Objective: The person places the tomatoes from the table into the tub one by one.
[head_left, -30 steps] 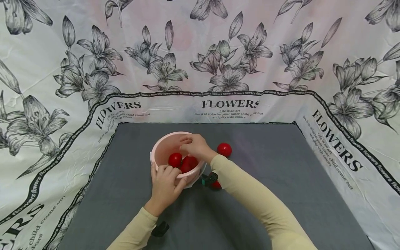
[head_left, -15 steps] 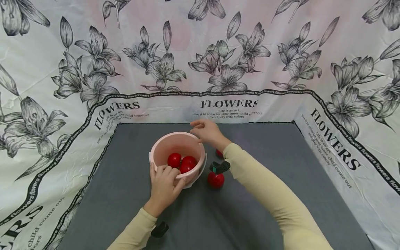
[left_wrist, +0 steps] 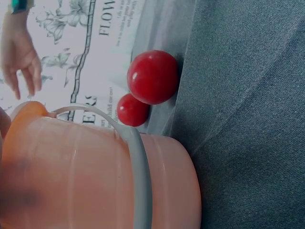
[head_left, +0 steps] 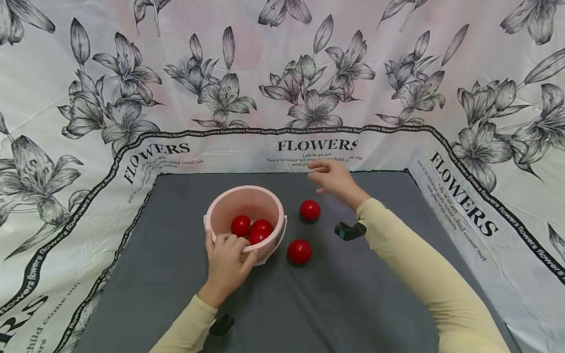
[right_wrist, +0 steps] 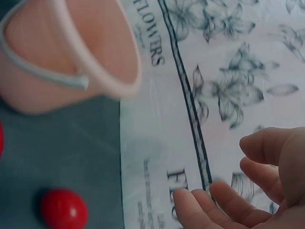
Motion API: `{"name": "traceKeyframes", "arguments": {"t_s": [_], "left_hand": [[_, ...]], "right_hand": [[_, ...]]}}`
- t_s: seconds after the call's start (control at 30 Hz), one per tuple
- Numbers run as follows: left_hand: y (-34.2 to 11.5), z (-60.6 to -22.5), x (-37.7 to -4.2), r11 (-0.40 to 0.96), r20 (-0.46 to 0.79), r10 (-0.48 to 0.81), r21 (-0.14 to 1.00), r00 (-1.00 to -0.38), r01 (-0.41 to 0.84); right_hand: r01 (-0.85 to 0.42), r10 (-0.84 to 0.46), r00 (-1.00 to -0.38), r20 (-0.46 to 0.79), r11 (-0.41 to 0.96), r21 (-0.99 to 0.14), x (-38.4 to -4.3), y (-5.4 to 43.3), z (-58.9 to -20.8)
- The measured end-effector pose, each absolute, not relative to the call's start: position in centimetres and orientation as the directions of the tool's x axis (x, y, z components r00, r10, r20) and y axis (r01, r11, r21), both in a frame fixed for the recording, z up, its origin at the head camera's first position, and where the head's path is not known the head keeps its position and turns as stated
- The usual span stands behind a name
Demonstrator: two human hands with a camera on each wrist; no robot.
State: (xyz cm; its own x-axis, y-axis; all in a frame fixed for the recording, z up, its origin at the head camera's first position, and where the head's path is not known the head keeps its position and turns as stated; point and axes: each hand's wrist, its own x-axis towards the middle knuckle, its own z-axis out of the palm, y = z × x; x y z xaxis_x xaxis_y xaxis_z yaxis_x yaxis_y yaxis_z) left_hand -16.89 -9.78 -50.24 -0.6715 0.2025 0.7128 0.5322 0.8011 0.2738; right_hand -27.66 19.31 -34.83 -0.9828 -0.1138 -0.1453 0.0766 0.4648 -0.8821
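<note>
A pink bucket (head_left: 229, 203) with a pale handle (left_wrist: 142, 176) stands left of centre on the grey cloth. My left hand (head_left: 226, 268) grips its near rim, fingers over the edge and thumb outside. Two shiny red balls, one on the left (head_left: 240, 226) and one on the right (head_left: 260, 231), lie inside the bucket. Right of it, two more rest on the cloth: a nearer red ball (head_left: 299, 252) and a farther red ball (head_left: 310, 211). Above and beyond the farther ball, my right hand (head_left: 337, 182) hovers with nothing in it, its fingers loosely bent in the right wrist view.
Grey cloth (head_left: 375, 294) covers the tabletop. A white sheet (head_left: 247, 157) printed with flowers and lettering rises along the back and both sides. Dark wrist cameras (head_left: 350, 231) sit on both sleeves.
My right hand has come up out of the bucket and moved right, past its rim, uncovering the two balls on the cloth. The left hand stays on the rim.
</note>
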Motion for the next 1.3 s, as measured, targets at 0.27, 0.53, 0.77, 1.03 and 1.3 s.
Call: {"name": "traceKeyframes", "arguments": {"t_s": [0.27,0.53,0.77,1.03,1.3], "left_hand": [[-9.8,-50.3,-16.9,0.797,0.727,0.199,0.27,-0.657,0.54],[-10.0,-50.3,-17.0,0.802,0.718,0.204,0.268,-0.666,0.534],[-9.9,-50.3,-17.0,0.8,0.723,0.202,0.267,-0.66,0.537],[-9.9,-50.2,-17.0,0.802,0.722,0.205,0.262,-0.661,0.536],[-10.0,-50.2,-17.1,0.801,0.72,0.203,0.267,-0.664,0.535]], "right_hand": [[0.138,-0.037,-0.984,-0.177,0.481,-0.866,-27.2,23.8,-36.4],[0.223,0.037,-0.972,-0.234,0.474,-0.852,-27.1,26.1,-38.9],[0.263,0.062,-0.963,-0.263,0.442,-0.858,-27.2,26.7,-41.8],[0.299,0.076,-0.952,-0.296,0.428,-0.853,-27.9,26.1,-44.6],[0.307,0.043,-0.946,-0.321,0.436,-0.846,-28.3,24.5,-47.0]]}}
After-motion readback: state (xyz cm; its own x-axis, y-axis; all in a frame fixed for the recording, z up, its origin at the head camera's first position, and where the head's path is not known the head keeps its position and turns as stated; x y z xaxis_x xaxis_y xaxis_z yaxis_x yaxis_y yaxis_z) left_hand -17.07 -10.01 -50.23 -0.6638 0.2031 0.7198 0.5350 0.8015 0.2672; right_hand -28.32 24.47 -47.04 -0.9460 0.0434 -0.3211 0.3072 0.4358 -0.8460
